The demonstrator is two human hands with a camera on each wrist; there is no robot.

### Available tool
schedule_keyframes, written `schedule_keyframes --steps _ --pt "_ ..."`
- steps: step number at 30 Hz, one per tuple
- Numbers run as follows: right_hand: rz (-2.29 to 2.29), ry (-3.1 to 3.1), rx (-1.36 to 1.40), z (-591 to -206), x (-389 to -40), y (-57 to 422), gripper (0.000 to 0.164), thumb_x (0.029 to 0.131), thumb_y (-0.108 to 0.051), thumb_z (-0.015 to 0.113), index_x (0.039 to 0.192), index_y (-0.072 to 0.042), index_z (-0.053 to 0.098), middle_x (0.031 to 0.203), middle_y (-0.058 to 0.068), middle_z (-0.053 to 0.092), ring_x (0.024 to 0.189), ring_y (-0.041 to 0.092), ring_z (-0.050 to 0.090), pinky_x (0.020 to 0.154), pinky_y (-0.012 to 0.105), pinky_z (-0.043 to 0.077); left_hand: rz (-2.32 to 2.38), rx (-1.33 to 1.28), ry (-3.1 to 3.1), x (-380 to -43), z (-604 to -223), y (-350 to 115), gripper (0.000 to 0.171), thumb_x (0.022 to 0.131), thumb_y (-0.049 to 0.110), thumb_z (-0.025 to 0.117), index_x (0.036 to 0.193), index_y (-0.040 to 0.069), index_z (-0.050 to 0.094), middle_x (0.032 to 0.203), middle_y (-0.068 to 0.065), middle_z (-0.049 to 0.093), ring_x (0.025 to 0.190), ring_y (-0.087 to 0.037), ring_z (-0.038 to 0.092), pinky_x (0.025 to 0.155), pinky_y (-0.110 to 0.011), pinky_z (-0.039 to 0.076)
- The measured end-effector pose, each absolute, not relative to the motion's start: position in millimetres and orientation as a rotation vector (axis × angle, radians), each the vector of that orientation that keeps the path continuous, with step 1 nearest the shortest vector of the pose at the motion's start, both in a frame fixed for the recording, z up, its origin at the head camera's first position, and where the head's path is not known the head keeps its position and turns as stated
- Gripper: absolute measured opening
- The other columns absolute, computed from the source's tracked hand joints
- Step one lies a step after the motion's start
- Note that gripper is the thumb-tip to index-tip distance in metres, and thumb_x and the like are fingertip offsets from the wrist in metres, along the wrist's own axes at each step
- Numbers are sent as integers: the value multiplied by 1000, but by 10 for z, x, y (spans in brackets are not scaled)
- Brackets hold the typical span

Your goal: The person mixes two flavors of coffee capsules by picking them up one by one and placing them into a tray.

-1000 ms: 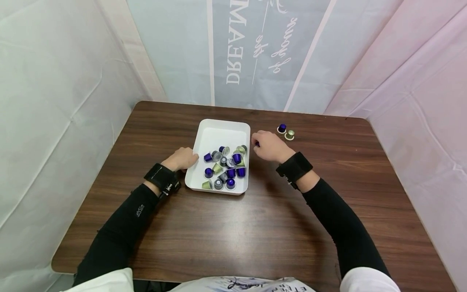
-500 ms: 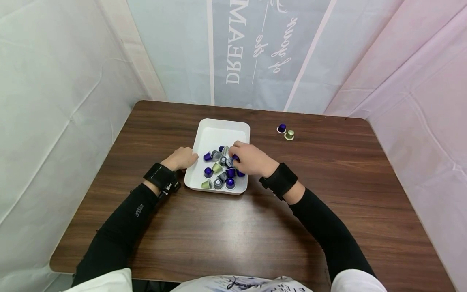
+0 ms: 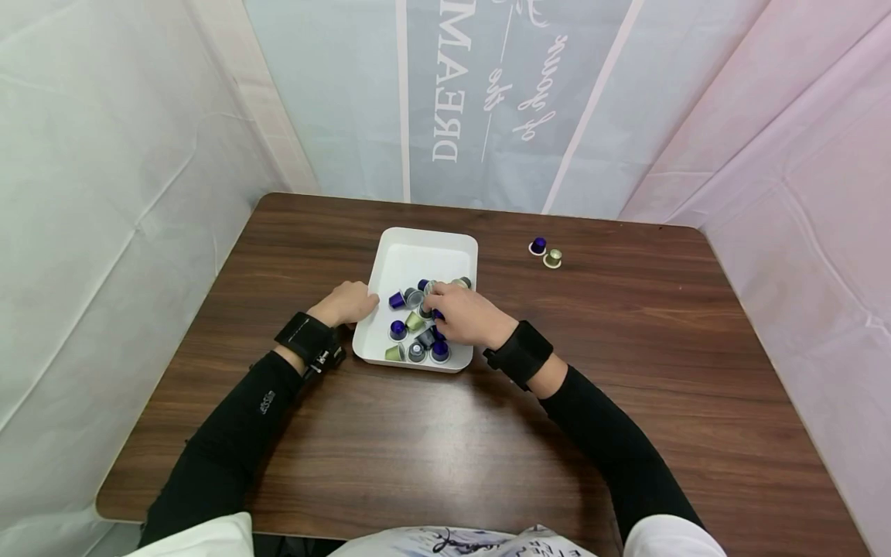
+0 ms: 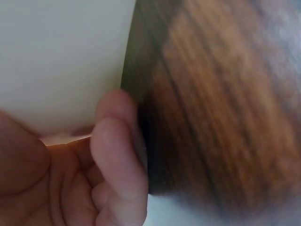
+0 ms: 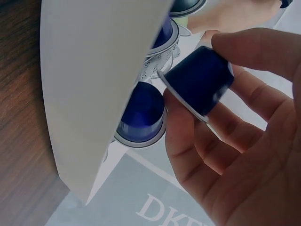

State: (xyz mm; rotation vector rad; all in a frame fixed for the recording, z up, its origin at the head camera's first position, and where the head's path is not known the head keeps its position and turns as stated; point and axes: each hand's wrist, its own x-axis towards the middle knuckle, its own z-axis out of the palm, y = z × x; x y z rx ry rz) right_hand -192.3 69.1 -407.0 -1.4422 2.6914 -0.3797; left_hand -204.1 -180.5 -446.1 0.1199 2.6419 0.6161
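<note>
A white tray (image 3: 425, 251) stands left of the table's middle with several coffee capsules in blue, green and grey in its nearer half. My left hand (image 3: 344, 303) grips the tray's left edge, thumb over the rim; in the left wrist view its curled fingers (image 4: 117, 150) lie against the tray wall. Over the capsules is my right hand (image 3: 468, 313). As the right wrist view shows, it pinches a blue capsule (image 5: 200, 80) between thumb and fingers, rim tilted downward. Another blue capsule (image 5: 143, 113) sits close beside it. The hand hides part of the pile from the head view.
Near the far edge of the brown wooden table (image 3: 626, 325), right of the tray, stand a blue capsule (image 3: 538, 245) and a green capsule (image 3: 553, 258), rims down. Fabric with lettering (image 3: 452, 93) hangs behind the table, and pale curtains (image 3: 104, 232) flank it.
My right hand has moved from beyond the tray's right edge to over the capsules, shifting a little further left and nearer in the last half second. The left hand stays at the tray's edge.
</note>
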Motion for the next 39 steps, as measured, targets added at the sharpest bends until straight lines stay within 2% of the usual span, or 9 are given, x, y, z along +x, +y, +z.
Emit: schedule_keyframes --steps 7,13,19,22,27,33,39 --pt "-364 2694 -1391 -4017 -1937 714 24 87 -11 64 110 -7 66 103 6 57 88 16 54 77 31 47 620 122 2639 -2054 -4463 -1814 36 92 25 35 84 -1 59 67 -13 59 49 -20 55 47 -29 44" --pt "-435 2727 -1323 -3930 -1995 835 27 89 -13 63 114 -5 64 104 12 58 85 19 53 73 32 46 618 119 2639 -2049 -4461 -1814 36 93 24 35 84 -1 59 68 -13 59 50 -20 56 47 -29 45" --pt "-573 2769 -1210 -3922 -2174 1085 27 90 -12 62 115 -2 63 109 14 57 85 20 53 73 34 45 624 109 2634 -2035 -4471 -1805 36 93 25 35 88 -1 59 69 -13 59 51 -20 56 47 -29 44" --pt "-626 2819 -1141 -3936 -2296 1254 27 91 -13 60 114 0 62 108 14 56 88 22 53 77 37 45 627 107 2635 -2035 -4481 -1803 37 94 26 35 87 -1 59 68 -12 58 51 -19 55 47 -28 44" --pt "-679 2910 -925 -3971 -2446 1566 28 92 -15 58 116 -1 61 113 15 54 99 29 53 84 43 43 625 119 2637 -2043 -4495 -1811 37 94 26 34 86 0 59 67 -12 58 50 -19 55 47 -28 44" --pt "-779 2976 -685 -4042 -2570 1896 31 94 -14 57 121 1 57 121 21 48 98 34 50 82 47 42 607 107 2643 -2056 -4490 -1809 38 94 25 35 85 -1 60 69 -13 58 52 -20 56 48 -28 44" --pt "-824 3023 -452 -4155 -2701 2163 36 92 -15 58 122 5 56 127 27 42 119 44 37 92 54 37 607 129 2639 -2065 -4491 -1811 38 94 25 34 83 -1 59 67 -12 58 51 -19 55 47 -28 44"
